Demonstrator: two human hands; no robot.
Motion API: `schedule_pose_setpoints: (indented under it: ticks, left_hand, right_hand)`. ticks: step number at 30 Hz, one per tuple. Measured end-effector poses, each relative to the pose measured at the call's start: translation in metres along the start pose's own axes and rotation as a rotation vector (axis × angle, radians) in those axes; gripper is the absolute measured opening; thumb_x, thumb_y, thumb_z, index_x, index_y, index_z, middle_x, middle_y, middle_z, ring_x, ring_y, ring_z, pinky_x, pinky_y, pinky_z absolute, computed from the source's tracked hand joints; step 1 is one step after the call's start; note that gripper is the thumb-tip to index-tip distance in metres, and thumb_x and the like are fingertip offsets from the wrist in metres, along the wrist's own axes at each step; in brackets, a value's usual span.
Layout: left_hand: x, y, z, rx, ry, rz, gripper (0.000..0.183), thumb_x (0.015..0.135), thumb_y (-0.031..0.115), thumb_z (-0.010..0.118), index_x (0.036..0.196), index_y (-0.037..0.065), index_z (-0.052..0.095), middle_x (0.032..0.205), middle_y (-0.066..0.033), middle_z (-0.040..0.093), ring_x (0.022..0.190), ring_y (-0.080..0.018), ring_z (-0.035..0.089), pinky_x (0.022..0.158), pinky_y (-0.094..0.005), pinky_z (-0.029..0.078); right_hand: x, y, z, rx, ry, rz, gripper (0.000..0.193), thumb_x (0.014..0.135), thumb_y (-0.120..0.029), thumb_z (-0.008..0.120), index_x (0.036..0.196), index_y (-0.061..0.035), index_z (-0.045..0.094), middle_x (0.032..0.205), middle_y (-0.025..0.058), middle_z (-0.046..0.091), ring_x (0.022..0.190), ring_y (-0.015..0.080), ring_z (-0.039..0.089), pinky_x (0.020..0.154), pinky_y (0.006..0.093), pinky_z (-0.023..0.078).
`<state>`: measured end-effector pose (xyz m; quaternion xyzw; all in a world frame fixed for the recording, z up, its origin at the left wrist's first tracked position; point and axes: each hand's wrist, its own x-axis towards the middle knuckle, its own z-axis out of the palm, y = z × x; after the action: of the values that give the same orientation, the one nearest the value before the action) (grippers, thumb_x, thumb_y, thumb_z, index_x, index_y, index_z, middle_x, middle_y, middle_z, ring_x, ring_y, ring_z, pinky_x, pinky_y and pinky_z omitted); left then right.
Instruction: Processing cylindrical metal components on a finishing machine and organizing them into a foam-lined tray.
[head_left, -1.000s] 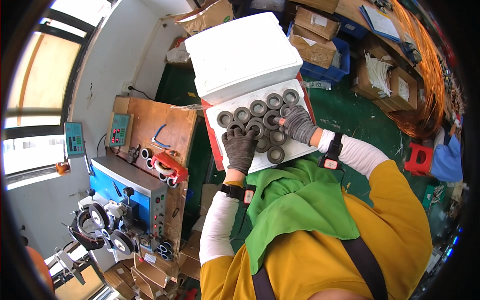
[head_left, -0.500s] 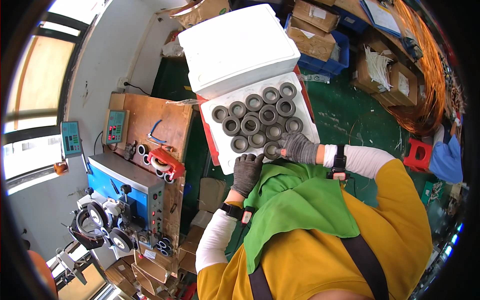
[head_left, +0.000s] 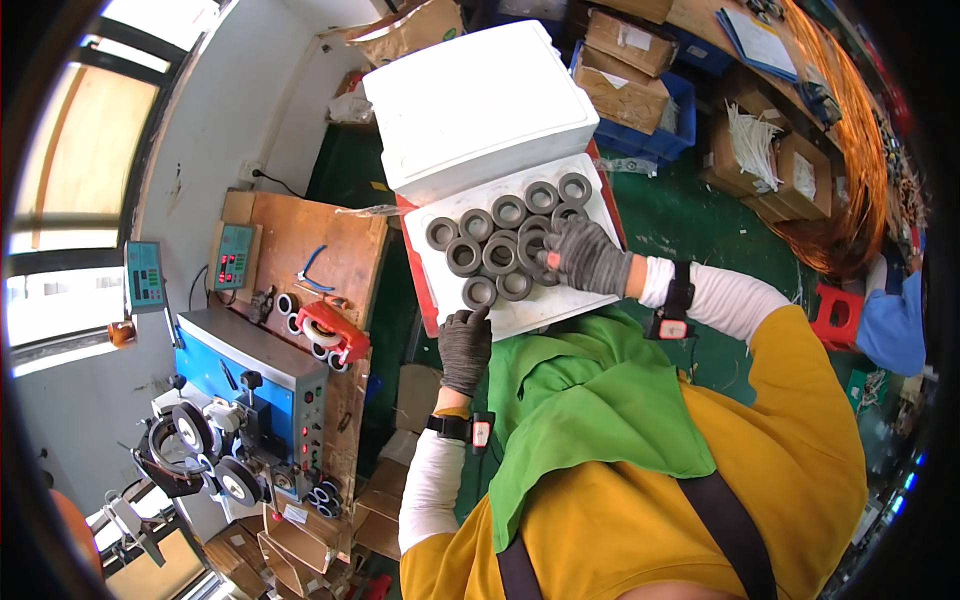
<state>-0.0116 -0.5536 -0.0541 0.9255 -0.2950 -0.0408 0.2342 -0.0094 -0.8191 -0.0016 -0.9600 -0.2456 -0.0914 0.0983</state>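
over dark rings (head_left: 486, 257), right hand (head_left: 590, 252)

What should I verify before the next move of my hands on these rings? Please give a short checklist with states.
1. Dark rings on the white foam surface: ok.
2. Rings separated: not ok; several touch or overlap.
3. Right hand at the rings: ok, over the group's right side.
4. Right hand's grip: cannot tell; contact is hidden.
5. Left hand clear of the nearest ring: cannot tell; the fingertips are very close.
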Motion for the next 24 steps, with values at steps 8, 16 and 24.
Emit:
schedule_pose_setpoints:
  ticks: [8, 16, 24]
  left_hand:
    - [0.005, -0.002, 0.003, -0.103, 0.061, -0.057, 0.021, 0.072, 0.009, 0.059, 0.092, 0.011, 0.061, 0.076, -0.0097, 0.057, 0.073, -0.0275, 0.054, 0.063, -0.0389, 0.042]
    - [-0.008, -0.033, -0.012, -0.249, 0.194, -0.184, 0.016, 0.072, 0.005, 0.059, 0.087, 0.007, 0.062, 0.074, -0.0129, 0.055, 0.069, -0.0298, 0.055, 0.061, -0.0370, 0.043]
    - [-0.017, -0.051, -0.004, -0.375, 0.139, -0.322, 0.013, 0.076, 0.002, 0.057, 0.087, 0.005, 0.063, 0.077, -0.0081, 0.057, 0.070, -0.0192, 0.057, 0.064, -0.0283, 0.045]
  right_hand:
    - [0.033, -0.002, 0.043, 0.042, -0.104, 0.109, 0.023, 0.078, -0.028, 0.049, 0.068, -0.0099, 0.060, 0.068, 0.0120, 0.057, 0.070, 0.0292, 0.056, 0.061, 0.0411, 0.042]
    - [0.037, 0.035, -0.002, 0.248, -0.066, 0.248, 0.018, 0.066, -0.027, 0.059, 0.073, -0.0109, 0.061, 0.073, 0.0107, 0.059, 0.076, 0.0295, 0.056, 0.066, 0.0415, 0.044]
    - [-0.004, 0.131, 0.032, 0.143, -0.243, 0.792, 0.028, 0.071, -0.032, 0.062, 0.088, -0.0094, 0.061, 0.088, 0.0146, 0.061, 0.088, 0.0296, 0.057, 0.078, 0.0377, 0.045]
